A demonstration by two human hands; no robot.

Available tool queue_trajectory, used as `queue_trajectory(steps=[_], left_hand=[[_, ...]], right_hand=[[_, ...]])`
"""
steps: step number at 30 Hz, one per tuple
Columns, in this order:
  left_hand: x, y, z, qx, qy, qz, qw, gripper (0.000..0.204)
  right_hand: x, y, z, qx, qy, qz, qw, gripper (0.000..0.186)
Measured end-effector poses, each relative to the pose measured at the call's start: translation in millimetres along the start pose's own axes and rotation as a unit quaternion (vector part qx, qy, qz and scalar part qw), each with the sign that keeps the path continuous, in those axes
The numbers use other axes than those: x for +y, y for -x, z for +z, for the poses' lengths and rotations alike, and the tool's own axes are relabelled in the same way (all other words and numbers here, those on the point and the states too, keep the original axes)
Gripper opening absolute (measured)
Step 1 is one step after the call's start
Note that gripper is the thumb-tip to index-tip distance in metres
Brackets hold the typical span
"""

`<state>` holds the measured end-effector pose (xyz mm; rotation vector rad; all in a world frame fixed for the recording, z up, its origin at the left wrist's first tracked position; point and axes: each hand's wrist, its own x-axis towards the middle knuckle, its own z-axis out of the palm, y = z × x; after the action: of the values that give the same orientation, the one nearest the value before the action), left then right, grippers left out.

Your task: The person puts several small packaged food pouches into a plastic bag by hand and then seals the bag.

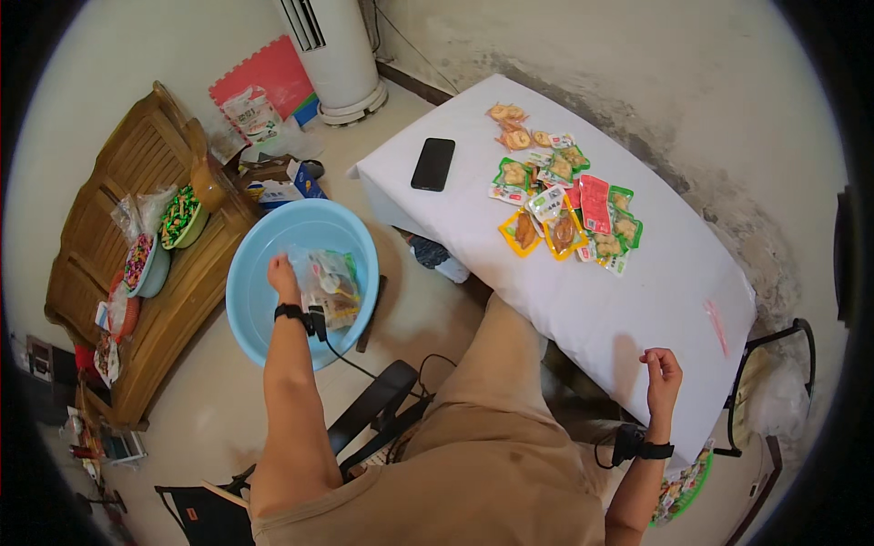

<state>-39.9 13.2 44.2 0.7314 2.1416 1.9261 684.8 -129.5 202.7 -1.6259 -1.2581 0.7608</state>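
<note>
My left hand (280, 273) is closed on a clear plastic bag (330, 289) of packaged items inside a light blue basin (240, 295). My right hand (663, 369), fingers curled in with nothing visible in them, is held over the right part of the white-covered table (574, 309), near a pink strip (716, 326). A loose group of snack packets in green, yellow and red (594, 205) lies on the table, with smaller golden packs (515, 138) behind them and a black phone (433, 164) to their left.
A wooden bench (173, 328) on the left holds tubs of colourful wrapped items (179, 217). A white standing appliance (332, 64), a foam mat (259, 77) and a box (287, 187) are behind. A chair armrest (373, 400) is beside me, a basket (683, 491) at lower right.
</note>
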Motion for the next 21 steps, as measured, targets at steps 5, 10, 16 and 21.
queue_trajectory(steps=[5, 10, 16, 21], left_hand=[[64.6, -4.7, 1.0, -0.015, 0.064, -0.072, 0.995, 0.019], [86.0, -25.0, -37.9, 0.059, 0.045, -0.028, 0.997, 0.018], [51.5, -54.7, -49.0, 0.114, -0.164, 0.11, 0.973, 0.025], [31.7, -46.3, -34.3, 0.113, -0.274, 0.036, 0.954, 0.024]], right_hand=[[1.7, 1.5, -8.9, 0.011, 0.015, 0.006, 1.0, 0.016], [17.2, 2.7, -7.3, 0.012, 0.009, 0.022, 1.0, 0.017], [14.1, 1.4, 6.6, 0.006, 0.018, 0.027, 0.999, 0.016], [6.1, 6.4, 11.3, 0.012, 0.047, 0.047, 0.998, 0.016]])
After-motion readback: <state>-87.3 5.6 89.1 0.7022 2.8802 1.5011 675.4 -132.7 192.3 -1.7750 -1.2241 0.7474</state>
